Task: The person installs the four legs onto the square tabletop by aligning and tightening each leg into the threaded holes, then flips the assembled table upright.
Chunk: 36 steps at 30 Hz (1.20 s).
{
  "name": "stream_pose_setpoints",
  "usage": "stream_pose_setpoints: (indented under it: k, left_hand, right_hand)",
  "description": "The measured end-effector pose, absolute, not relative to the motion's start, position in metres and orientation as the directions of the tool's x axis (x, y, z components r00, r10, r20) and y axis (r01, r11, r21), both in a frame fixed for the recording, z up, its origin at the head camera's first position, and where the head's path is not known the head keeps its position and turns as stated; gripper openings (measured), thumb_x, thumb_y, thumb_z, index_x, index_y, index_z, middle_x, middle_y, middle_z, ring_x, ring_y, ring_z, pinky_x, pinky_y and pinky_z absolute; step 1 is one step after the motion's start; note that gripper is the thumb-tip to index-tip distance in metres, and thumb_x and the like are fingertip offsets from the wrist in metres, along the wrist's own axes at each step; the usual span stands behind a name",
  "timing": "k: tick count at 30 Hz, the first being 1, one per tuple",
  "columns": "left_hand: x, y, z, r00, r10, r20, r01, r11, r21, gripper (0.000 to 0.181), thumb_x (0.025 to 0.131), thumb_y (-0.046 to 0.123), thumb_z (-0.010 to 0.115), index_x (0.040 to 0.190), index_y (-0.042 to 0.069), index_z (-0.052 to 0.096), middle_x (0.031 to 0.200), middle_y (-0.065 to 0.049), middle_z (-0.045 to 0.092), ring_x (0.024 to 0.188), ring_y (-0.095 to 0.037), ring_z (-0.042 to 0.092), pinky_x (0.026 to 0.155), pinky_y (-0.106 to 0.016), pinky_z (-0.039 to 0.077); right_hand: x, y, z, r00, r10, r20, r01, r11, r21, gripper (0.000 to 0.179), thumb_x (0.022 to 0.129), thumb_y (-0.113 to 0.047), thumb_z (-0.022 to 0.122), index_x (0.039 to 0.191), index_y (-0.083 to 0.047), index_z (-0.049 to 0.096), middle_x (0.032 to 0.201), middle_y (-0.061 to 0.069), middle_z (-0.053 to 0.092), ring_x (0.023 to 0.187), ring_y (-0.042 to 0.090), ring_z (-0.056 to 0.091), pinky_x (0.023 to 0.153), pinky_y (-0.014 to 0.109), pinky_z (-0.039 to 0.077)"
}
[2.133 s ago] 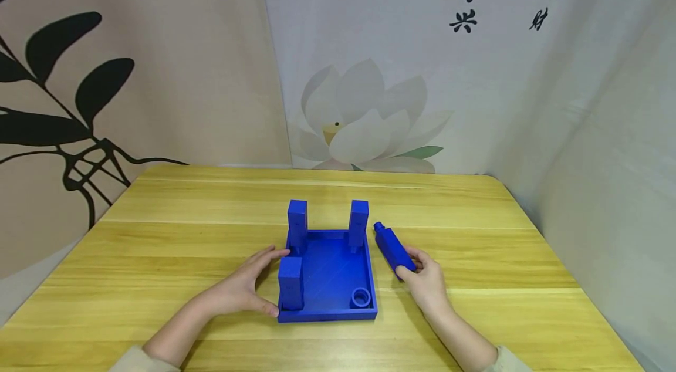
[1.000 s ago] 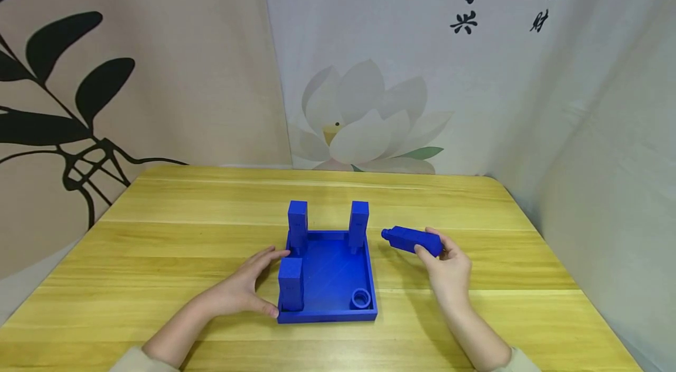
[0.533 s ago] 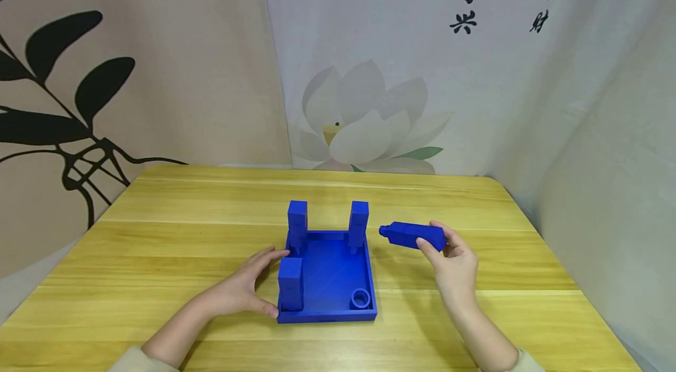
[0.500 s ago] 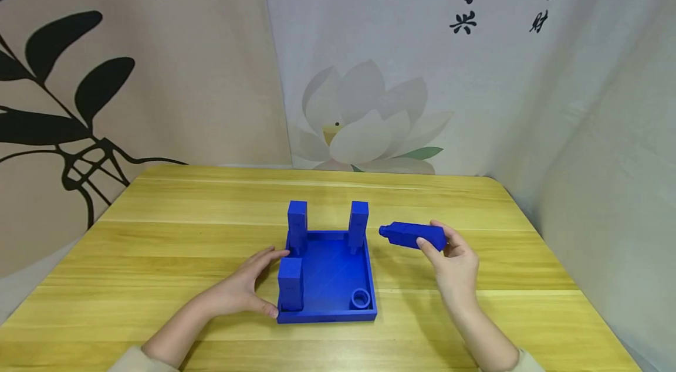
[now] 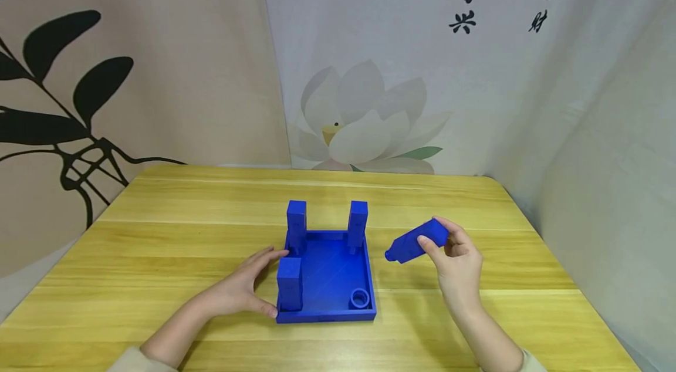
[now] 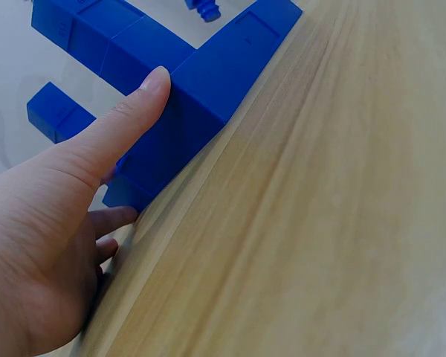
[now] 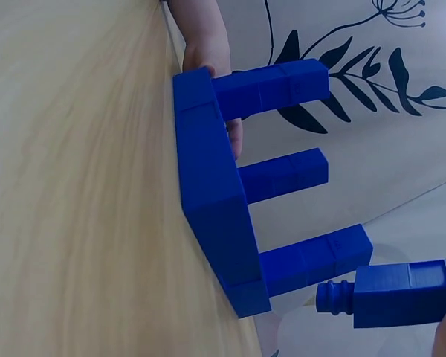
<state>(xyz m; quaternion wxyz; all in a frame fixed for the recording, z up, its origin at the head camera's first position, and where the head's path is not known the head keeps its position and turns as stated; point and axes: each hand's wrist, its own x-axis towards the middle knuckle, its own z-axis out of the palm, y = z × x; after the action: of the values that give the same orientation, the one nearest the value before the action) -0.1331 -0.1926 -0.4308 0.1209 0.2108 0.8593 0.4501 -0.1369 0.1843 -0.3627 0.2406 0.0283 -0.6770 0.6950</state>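
A blue square tray-like base [image 5: 333, 271] lies on the table, with three square blue legs standing in its corners: far left [image 5: 297, 225], far right [image 5: 357, 224], near left [image 5: 290, 284]. Its near right corner has a round socket [image 5: 360, 298]. Above the table right of the base, my right hand [image 5: 458, 263] pinches a loose blue leg [image 5: 414, 243] between thumb and fingers. The leg's threaded end [image 7: 334, 297] points left and slightly down, apart from the base. My left hand [image 5: 245, 285] rests against the base's left side, thumb at the near corner, fingers extended.
The wooden table [image 5: 200, 213] has rounded far corners. Behind it hangs a curtain [image 5: 475, 96] printed with a lotus, and another printed with dark leaves [image 5: 105, 90] at the left.
My right hand has lifted the loose leg, moved it rightward and turned it, so its threaded end has swung from pointing away to pointing left and down. The left hand and base have stayed put.
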Motion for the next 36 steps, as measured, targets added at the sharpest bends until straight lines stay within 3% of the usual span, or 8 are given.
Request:
stream_pose_setpoints:
  k: [11,18,25,36]
  left_hand:
    - [-0.135,-0.194,-0.433,-0.882,0.47,-0.021,0.255,0.515,0.819,0.104,0.063,0.043,0.087,0.149,0.026,0.031,0.154,-0.027,0.01,0.138,-0.05,0.007,0.098,-0.074,0.015]
    - [-0.135,-0.194,-0.432,-0.878,0.478,-0.013,0.262,0.503,0.824,0.103,0.063,0.04,0.088,0.149,0.026,0.032,0.154,-0.027,0.011,0.138,-0.05,0.007,0.098,-0.075,0.016]
    - [-0.135,-0.194,-0.433,-0.878,0.478,-0.013,0.264,0.508,0.82,0.103,0.063,0.041,0.088,0.149,0.026,0.032,0.154,-0.027,0.01,0.137,-0.051,0.007,0.098,-0.075,0.015]
    - [-0.135,-0.193,-0.432,-0.879,0.476,-0.01,0.27,0.515,0.813,0.103,0.063,0.041,0.088,0.149,0.025,0.033,0.153,-0.027,0.012,0.138,-0.05,0.008,0.098,-0.074,0.015]
  right_hand:
    - [-0.13,0.172,-0.351,-0.894,0.232,0.384,-0.407,-0.057,-0.912,0.035,0.077,0.016,0.07,0.109,0.006,0.059,0.094,0.006,0.068,0.086,0.016,0.062,0.079,0.021,0.051]
    - [-0.128,0.166,-0.352,-0.895,0.154,0.418,-0.428,-0.042,-0.903,0.034,0.078,0.016,0.069,0.11,0.008,0.059,0.094,0.007,0.067,0.085,0.017,0.062,0.078,0.022,0.051]
    - [-0.126,0.154,-0.352,-0.897,0.08,0.436,-0.44,-0.052,-0.896,0.035,0.079,0.015,0.068,0.111,0.003,0.062,0.09,0.006,0.067,0.079,0.016,0.062,0.069,0.023,0.052]
    - [-0.123,0.136,-0.348,-0.9,-0.008,0.435,-0.434,-0.049,-0.9,0.038,0.077,0.012,0.072,0.113,0.006,0.061,0.089,0.006,0.065,0.081,0.016,0.061,0.071,0.024,0.052]
